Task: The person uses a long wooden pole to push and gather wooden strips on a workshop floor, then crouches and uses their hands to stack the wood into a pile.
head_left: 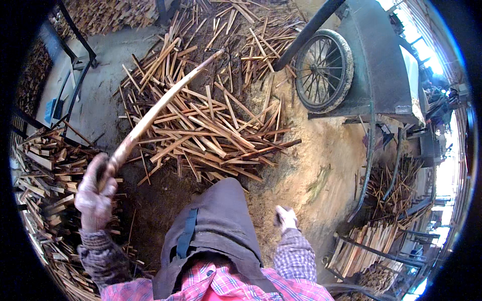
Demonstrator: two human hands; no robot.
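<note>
Stick (160, 106): in my left hand (95, 195), slanting up and forward over the pile (211, 135); I can't make out whether its far end touches.
Left grip: fingers wrapped round the near end, probably to leave the length free.
Pile: sticks crossing at all angles, seemingly dropped rather than stacked.
Left arm: forward and out, hand raised upright.
Right hand (286, 218): bent in, fingers curled, above the sawdust (306, 160); whether it holds anything is unclear to me.
</note>
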